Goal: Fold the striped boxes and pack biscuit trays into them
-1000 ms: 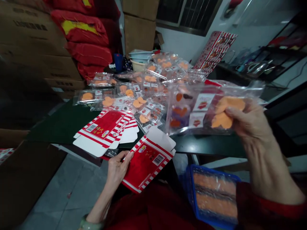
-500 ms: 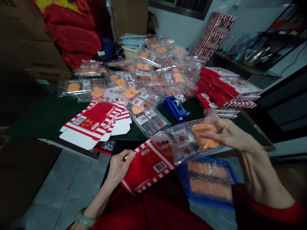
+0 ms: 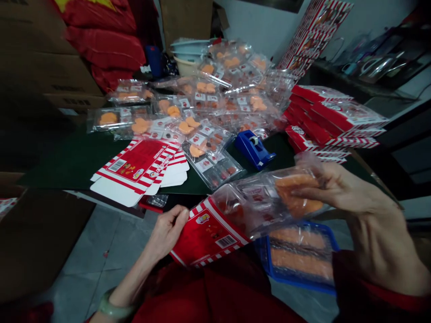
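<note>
Head view: right hand feeds clear packet into left hand's red box.

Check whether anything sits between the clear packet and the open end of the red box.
Nothing visible. The right hand holds the clear packet, whose near end meets the open end of the red box in the left hand. No other item lies between them.
</note>
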The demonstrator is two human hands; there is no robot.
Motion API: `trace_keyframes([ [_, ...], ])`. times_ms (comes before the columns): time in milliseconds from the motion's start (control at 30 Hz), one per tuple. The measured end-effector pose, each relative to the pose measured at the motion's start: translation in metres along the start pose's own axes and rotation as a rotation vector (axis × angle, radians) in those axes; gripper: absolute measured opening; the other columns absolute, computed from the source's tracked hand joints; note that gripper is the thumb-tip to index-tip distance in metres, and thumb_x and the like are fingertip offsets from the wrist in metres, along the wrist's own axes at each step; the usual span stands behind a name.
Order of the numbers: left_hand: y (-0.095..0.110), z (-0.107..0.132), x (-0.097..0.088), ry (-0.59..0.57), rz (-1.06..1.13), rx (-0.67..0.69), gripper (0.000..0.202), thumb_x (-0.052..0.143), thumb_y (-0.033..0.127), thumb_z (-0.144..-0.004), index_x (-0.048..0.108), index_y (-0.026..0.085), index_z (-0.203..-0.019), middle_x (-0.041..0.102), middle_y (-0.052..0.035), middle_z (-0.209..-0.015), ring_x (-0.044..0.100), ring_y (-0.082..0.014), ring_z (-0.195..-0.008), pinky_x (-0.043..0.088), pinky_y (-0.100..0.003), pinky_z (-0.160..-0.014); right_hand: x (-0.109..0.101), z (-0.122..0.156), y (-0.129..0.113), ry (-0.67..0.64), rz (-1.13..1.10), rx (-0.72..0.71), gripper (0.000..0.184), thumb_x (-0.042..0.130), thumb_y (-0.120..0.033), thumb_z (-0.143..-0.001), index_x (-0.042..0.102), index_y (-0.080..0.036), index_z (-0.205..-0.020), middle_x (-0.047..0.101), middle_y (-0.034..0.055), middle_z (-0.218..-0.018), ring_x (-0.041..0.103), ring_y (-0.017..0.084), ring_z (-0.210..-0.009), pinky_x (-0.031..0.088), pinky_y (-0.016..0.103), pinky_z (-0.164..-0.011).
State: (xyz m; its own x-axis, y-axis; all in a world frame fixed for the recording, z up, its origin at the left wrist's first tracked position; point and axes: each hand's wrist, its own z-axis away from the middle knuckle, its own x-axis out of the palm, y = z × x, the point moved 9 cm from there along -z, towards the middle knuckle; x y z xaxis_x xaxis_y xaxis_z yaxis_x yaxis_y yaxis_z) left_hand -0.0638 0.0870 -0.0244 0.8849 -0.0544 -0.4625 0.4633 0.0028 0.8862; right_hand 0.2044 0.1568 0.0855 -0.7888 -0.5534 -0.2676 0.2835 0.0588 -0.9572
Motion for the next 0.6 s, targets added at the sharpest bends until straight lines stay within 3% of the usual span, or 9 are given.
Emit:
trace_keyframes([
  [100, 0.036, -0.011, 0.002, -0.089, 0.01, 0.079, 0.039, 0.038, 0.044, -0.088, 0.061, 0.014, -0.077, 0.06, -0.0009, -0.066, 0.052, -0.0128, -0.061, 0.041, -0.021, -0.058, 0.001, -0.001, -0.006, 0.014, 0.047, -0.035, 0.021, 0.075, -0.03, -0.071, 0.072, -0.027, -0.091, 0.072, 0.0004, -0.083, 0.068, 0.013, -0.068, 0.056, 0.019, -0.059],
  [200, 0.054, -0.018, 0.004, -0.111, 0.077, 0.084, 0.041, 0.041, 0.047, -0.087, 0.064, 0.013, -0.081, 0.059, -0.001, -0.066, 0.049, -0.0122, -0.059, 0.04, -0.021, -0.056, 0.0, -0.003, -0.007, 0.043, 0.081, -0.046, 0.016, 0.076, -0.03, -0.07, 0.072, -0.027, -0.086, 0.071, -0.0014, -0.076, 0.067, 0.011, -0.063, 0.055, 0.017, -0.056],
  [433, 0.049, -0.022, 0.001, -0.002, 0.131, 0.043, 0.044, 0.043, 0.05, -0.083, 0.057, 0.014, -0.061, 0.046, 0.0013, -0.054, 0.038, -0.0103, -0.052, 0.033, -0.021, -0.048, 0.009, -0.011, -0.021, 0.039, 0.07, -0.135, 0.018, 0.074, -0.027, -0.069, 0.073, -0.028, -0.087, 0.071, 0.0015, -0.075, 0.068, 0.016, -0.063, 0.059, 0.026, -0.057],
  [600, 0.041, -0.026, -0.001, 0.046, 0.077, -0.001, 0.035, 0.046, 0.044, -0.078, 0.05, 0.016, -0.057, 0.036, 0.0048, -0.05, 0.03, -0.0077, -0.047, 0.025, -0.021, -0.044, 0.016, -0.016, -0.015, 0.016, 0.028, -0.064, 0.017, 0.074, -0.025, -0.067, 0.072, -0.027, -0.084, 0.071, 0.0009, -0.072, 0.067, 0.016, -0.06, 0.058, 0.027, -0.054],
])
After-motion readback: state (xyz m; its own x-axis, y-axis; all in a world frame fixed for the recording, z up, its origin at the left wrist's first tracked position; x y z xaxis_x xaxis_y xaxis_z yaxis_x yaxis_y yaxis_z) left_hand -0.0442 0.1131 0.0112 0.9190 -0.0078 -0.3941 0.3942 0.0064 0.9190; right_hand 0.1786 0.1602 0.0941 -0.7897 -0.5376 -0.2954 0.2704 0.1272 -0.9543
